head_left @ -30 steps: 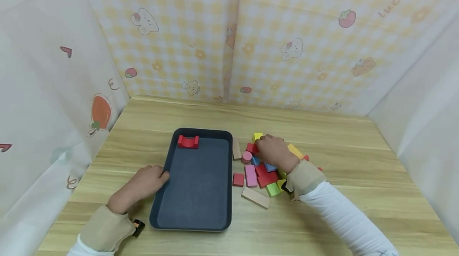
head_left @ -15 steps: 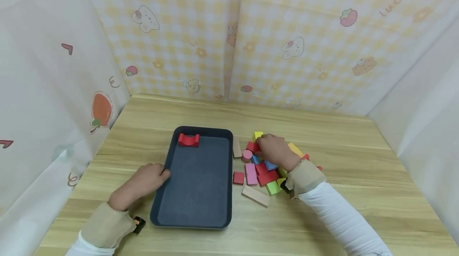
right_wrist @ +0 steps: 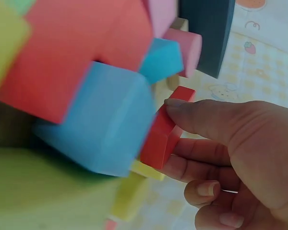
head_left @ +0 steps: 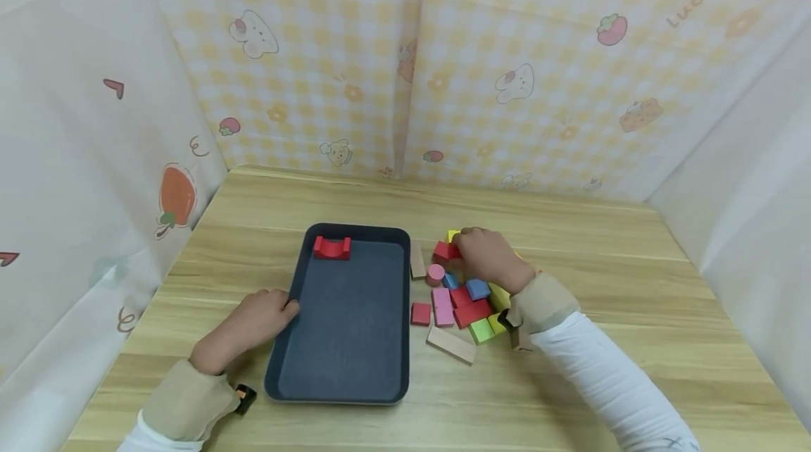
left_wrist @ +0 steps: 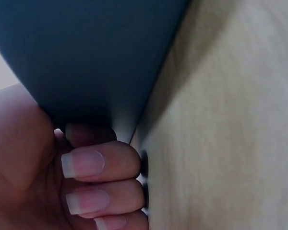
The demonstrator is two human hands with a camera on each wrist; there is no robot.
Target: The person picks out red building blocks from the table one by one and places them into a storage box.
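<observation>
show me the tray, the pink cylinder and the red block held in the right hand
tray (head_left: 345,339): head view, on its bare floor
pink cylinder (head_left: 435,272): head view, on its round top
red block (right_wrist: 158,138): right wrist view, on its face toward the camera

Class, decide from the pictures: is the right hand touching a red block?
Touching. The right wrist view shows it plainly: the right hand pinches a red block, its thumb lying on the block and fingers behind it.

tray (head_left: 345,325): dark slate-blue | pinched block (right_wrist: 162,135) — red | cloth (head_left: 472,117) — yellow-white check (strawberry-printed)
</observation>
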